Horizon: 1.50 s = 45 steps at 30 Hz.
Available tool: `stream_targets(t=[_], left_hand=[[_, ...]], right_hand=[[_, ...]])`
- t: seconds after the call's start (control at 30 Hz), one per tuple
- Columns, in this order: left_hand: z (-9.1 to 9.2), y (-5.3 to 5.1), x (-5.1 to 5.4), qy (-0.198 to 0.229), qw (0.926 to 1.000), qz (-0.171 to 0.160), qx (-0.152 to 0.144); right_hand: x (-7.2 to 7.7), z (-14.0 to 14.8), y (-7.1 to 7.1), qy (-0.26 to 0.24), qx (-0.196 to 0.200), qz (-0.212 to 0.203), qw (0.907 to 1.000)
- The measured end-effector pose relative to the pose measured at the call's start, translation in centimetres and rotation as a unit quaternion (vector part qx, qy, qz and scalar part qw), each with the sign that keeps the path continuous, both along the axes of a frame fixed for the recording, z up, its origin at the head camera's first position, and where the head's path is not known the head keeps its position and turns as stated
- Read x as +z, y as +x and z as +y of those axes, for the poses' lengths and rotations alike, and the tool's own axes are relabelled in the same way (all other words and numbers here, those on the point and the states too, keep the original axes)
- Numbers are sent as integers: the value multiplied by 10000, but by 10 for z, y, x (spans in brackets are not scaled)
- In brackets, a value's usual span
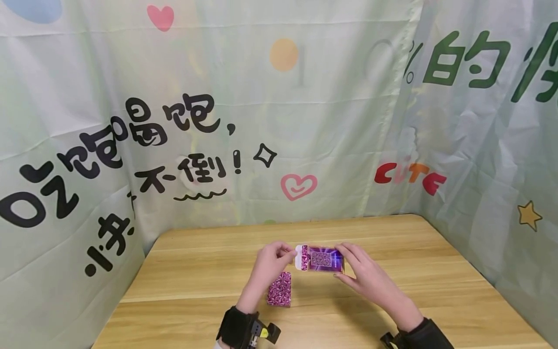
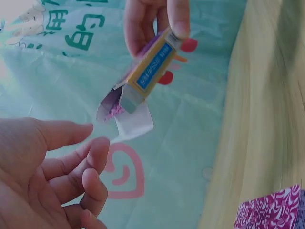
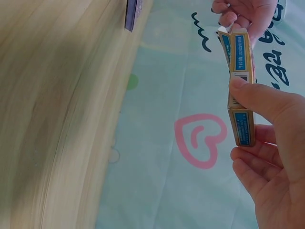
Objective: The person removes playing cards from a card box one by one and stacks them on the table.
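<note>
My right hand [image 1: 366,276] grips a purple card box [image 1: 324,259] by its right end, raised above the table, thumb on one narrow side and fingers on the other. At the box's left end the white flap [image 2: 136,123] is folded out, and purple patterned cards [image 2: 114,111] show inside the mouth. My left hand [image 1: 271,264] is beside that flap, its fingers loosely bent. In the left wrist view, a gap separates thumb and index finger; whether a fingertip touches the flap, I cannot tell. Below the left hand, a stack of pink-purple patterned cards [image 1: 279,290] lies on the table.
The wooden table [image 1: 209,271] carries the card stack near its middle. Printed cloth curtains [image 1: 261,121] enclose its back and sides. A black band with a small camera [image 1: 244,327] is strapped on each wrist.
</note>
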<state>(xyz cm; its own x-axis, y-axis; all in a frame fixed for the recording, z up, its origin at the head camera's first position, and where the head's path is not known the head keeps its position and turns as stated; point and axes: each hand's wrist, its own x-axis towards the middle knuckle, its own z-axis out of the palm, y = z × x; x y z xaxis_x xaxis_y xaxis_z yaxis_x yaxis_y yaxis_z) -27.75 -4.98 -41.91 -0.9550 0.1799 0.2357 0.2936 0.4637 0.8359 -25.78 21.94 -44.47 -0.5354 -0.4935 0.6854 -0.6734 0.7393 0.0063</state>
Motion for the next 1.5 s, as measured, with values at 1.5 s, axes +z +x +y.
stream_targets(t=[1.5], left_hand=[[-48, -15, 7, 747, 9941, -333, 716]], right_hand=[[2, 7, -3, -95, 1, 155, 9998]])
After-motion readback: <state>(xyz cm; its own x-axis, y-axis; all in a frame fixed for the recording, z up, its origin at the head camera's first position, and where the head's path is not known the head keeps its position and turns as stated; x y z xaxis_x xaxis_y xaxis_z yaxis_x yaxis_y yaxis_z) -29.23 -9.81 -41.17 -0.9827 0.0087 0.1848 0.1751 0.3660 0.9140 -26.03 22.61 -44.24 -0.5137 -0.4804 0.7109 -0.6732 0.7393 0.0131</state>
